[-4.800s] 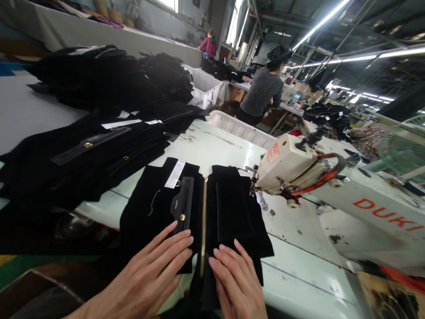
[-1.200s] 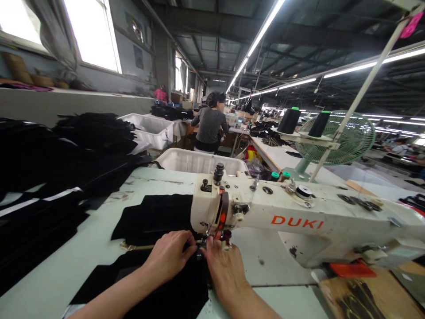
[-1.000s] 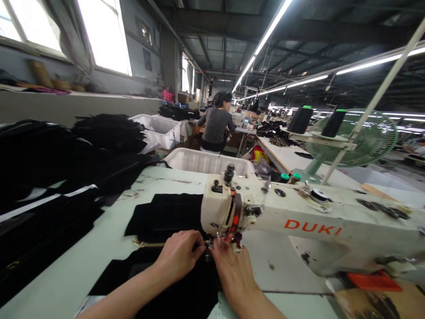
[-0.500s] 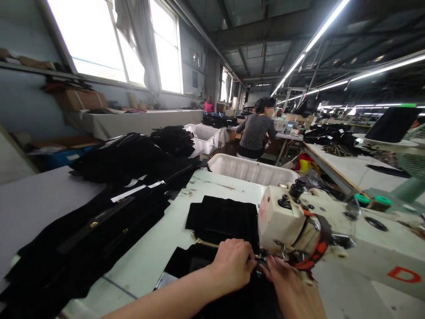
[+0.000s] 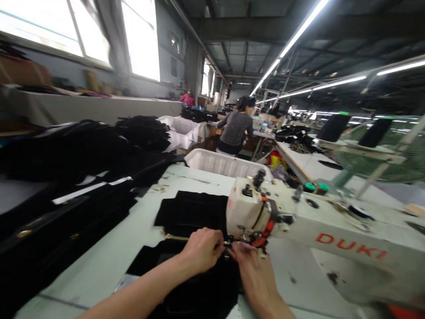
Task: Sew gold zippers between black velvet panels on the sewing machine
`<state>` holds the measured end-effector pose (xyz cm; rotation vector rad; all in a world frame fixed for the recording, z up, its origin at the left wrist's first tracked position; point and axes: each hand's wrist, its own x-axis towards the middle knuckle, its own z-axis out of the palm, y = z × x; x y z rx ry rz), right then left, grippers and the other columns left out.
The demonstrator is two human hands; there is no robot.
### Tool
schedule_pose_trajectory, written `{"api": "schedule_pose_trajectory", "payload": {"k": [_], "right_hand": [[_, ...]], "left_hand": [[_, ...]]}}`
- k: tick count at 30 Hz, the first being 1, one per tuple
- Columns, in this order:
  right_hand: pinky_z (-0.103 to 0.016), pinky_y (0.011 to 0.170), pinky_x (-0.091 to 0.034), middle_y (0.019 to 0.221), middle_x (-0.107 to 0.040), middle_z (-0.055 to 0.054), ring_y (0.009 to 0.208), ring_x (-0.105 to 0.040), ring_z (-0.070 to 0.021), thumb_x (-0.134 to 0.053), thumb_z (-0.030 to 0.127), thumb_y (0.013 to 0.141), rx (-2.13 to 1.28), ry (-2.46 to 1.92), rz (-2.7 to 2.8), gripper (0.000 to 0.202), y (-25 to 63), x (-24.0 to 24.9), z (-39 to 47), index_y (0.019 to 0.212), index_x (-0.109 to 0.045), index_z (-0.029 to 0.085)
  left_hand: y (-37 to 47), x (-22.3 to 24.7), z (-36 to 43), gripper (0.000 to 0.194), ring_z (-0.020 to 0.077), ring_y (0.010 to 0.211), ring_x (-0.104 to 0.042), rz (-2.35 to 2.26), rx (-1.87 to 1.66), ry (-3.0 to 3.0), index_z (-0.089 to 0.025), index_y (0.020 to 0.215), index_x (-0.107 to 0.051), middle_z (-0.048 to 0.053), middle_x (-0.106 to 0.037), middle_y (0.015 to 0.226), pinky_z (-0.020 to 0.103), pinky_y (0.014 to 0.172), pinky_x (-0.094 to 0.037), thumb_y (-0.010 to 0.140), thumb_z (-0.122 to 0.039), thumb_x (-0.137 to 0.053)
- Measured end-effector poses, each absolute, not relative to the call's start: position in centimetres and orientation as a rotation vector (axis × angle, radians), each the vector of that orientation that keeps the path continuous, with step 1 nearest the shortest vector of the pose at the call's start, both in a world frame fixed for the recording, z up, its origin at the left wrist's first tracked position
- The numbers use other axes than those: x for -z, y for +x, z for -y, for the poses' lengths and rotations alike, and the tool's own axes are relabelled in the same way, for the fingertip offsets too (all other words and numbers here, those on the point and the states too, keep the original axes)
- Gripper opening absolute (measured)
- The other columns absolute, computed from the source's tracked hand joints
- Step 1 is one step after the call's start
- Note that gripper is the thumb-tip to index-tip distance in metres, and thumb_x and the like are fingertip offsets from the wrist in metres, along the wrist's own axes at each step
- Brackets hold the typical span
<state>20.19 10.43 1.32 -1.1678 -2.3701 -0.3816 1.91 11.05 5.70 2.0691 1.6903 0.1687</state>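
Black fabric pieces (image 5: 195, 210) lie on the sewing machine table, joined by a zipper (image 5: 175, 238) with gold-coloured teeth. My left hand (image 5: 204, 250) is closed, its fingers curled on the zipper near the machine's needle area. Close beside it, my right hand (image 5: 254, 266) pinches the edge of the black fabric, fingertips just below the sewing machine head (image 5: 245, 208). The needle and presser foot are mostly hidden by the fingers and the head. More black fabric (image 5: 199, 288) spreads beneath both wrists toward me.
On the left are piled black garment pieces (image 5: 66, 230) with white strips. Beyond the table stands a white plastic tub (image 5: 226, 164); a seated person (image 5: 232, 128) works farther off. Thread cones (image 5: 334, 127) and a green fan (image 5: 398, 155) stand at the right.
The view has swung right, so the scene sits farther left and more of the machine arm shows. Both hands keep their hold beside the machine head.
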Motion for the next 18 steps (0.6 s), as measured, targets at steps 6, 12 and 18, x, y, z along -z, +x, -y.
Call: {"api": "schedule_pose_trajectory", "payload": {"k": [6, 12, 18], "right_hand": [[-0.025, 0.056, -0.047, 0.08, -0.074, -0.001, 0.07, -0.07, -0.019, -0.06, 0.019, 0.096, 0.278, -1.341, 2.457, 0.007, 19.6, -1.4, -10.9, 0.092, -0.064, 0.023], [-0.029, 0.052, -0.047, 0.08, -0.074, -0.001, 0.069, -0.071, -0.0228, -0.068, 0.017, 0.089, 0.193, -1.413, 2.463, 0.005, 19.8, -1.0, -10.9, 0.09, -0.065, 0.021], [-0.032, 0.056, -0.049, 0.086, -0.074, -0.005, 0.076, -0.071, -0.0252, -0.068, 0.018, 0.09, 0.2, -1.397, 2.474, 0.008, 19.7, -1.2, -10.9, 0.097, -0.065, 0.019]], "left_hand": [[1.7, -5.0, -12.0, 0.007, 0.0195, 0.087, -0.068, -1.645, -0.215, 2.112, -0.016, 0.096, -0.068, 0.002, -0.071, 0.091, 0.038, 0.081, -0.053, 0.095, -0.02, -0.063], [1.5, -4.6, -12.4, 0.008, 0.02, 0.083, -0.067, -1.646, -0.221, 2.105, -0.018, 0.091, -0.07, 0.001, -0.073, 0.086, 0.03, 0.073, -0.046, 0.092, -0.019, -0.063], [1.3, -4.0, -12.4, 0.009, 0.0234, 0.089, -0.068, -1.66, -0.263, 2.093, -0.021, 0.088, -0.069, 0.002, -0.074, 0.089, 0.027, 0.072, -0.043, 0.09, -0.022, -0.06]]}}
